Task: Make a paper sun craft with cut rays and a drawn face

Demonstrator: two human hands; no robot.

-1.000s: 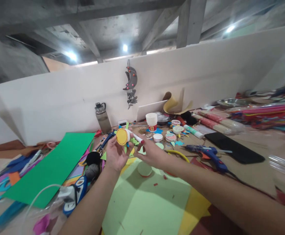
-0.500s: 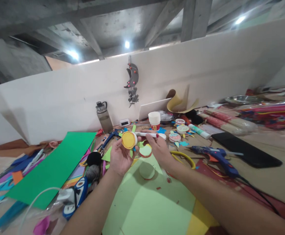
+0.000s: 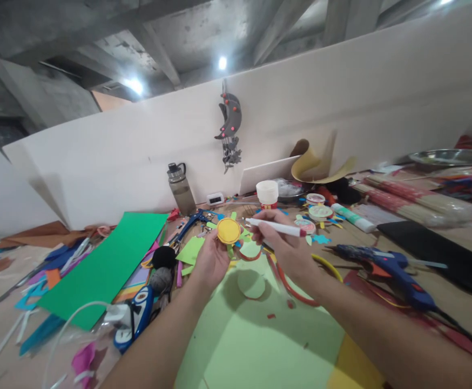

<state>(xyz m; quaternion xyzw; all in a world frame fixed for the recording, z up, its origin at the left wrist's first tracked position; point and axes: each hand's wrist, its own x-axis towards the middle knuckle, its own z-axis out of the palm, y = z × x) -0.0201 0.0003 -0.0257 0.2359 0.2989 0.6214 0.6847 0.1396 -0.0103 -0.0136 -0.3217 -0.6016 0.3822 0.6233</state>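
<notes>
My left hand [image 3: 215,258] is closed on the edge of a yellow paper disc [image 3: 228,231], held up with its round face toward me. Light green strips stick out around the disc. In my right hand [image 3: 287,246] is a white marker pen [image 3: 274,226] with a red end, its tip pointing left, a short way from the disc. Below my hands lies a light green paper sheet [image 3: 256,335] with a round green cutout [image 3: 251,283] on it. Red-handled scissors [image 3: 301,294] lie partly hidden under my right forearm.
A blue glue gun [image 3: 390,267] and a black flat case [image 3: 434,256] lie on the right. On the left are a green sheet [image 3: 106,265], black yarn [image 3: 163,257] and a blue-and-white device [image 3: 136,319]. A bottle [image 3: 182,192] and white cups [image 3: 267,191] stand behind.
The marker has drawn away from the disc to the right with my right hand. The disc now faces me more squarely. The whole view has swung left.
</notes>
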